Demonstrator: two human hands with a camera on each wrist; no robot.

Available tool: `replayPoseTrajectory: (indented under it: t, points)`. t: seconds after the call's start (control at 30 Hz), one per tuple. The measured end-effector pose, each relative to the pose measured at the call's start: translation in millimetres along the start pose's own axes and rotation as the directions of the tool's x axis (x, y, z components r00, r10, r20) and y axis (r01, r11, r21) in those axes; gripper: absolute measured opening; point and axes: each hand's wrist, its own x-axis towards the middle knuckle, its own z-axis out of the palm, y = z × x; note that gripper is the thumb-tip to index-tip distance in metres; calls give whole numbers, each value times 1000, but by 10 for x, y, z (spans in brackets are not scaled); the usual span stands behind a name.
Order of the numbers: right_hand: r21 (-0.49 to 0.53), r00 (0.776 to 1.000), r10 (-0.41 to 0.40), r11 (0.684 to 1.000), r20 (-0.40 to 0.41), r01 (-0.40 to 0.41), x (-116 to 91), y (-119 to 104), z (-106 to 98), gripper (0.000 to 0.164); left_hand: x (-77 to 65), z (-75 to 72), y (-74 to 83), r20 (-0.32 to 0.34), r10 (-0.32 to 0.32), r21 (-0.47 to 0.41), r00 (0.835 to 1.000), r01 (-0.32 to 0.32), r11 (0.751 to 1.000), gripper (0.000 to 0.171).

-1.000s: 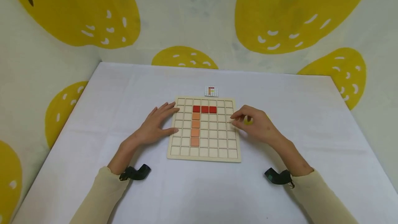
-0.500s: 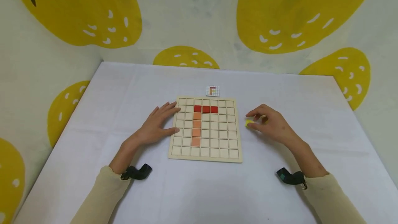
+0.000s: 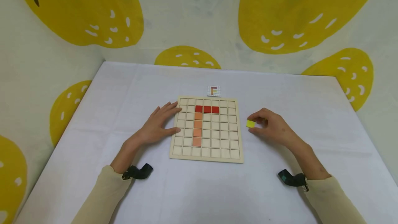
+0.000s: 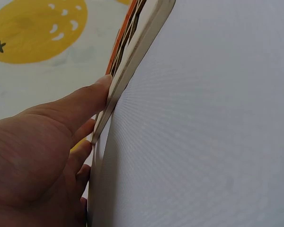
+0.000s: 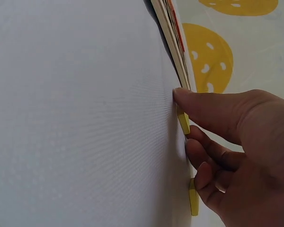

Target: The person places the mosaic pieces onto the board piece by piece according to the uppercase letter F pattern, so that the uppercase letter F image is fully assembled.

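Note:
A square wooden grid board [image 3: 206,160] lies flat on the white table. Three red tiles [image 3: 207,109] form a row in it, and several orange tiles [image 3: 197,124] run down one column under the leftmost red one. My left hand [image 3: 155,125] rests at the board's left edge, fingers spread and thumb on the rim. Right of the board, my right hand [image 3: 270,125] pinches a yellow tile [image 3: 250,123] between thumb and forefinger, close to the table. The right wrist view shows a second yellow tile [image 5: 194,196] beside the curled fingers, hidden in the head view.
Just behind the board lies a small card [image 3: 214,91] printed with a coloured pattern on a grid. The white-covered table [image 3: 205,189] ends at a wall cloth [image 3: 192,16] with large yellow fruit prints. Dark wrist cameras [image 3: 292,178] hang below both wrists.
My right hand has moved right, off the board's right edge, and its thumb and forefinger have come round the yellow tile. The left hand and the board's tiles stay as they were.

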Motion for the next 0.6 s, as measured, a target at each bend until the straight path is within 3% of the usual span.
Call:
replayPoseTrajectory:
  t: [0.47,0.6]
  points:
    - [-57,999,52,997,15,-51,63,-107,13,26,2,-1,13,-2,-1,1,1000,1,1000,74]
    - [-24,998,54,998,12,-54,127,-190,1,25,5,3,-1,-5,3,-2,1000,-3,1000,73]
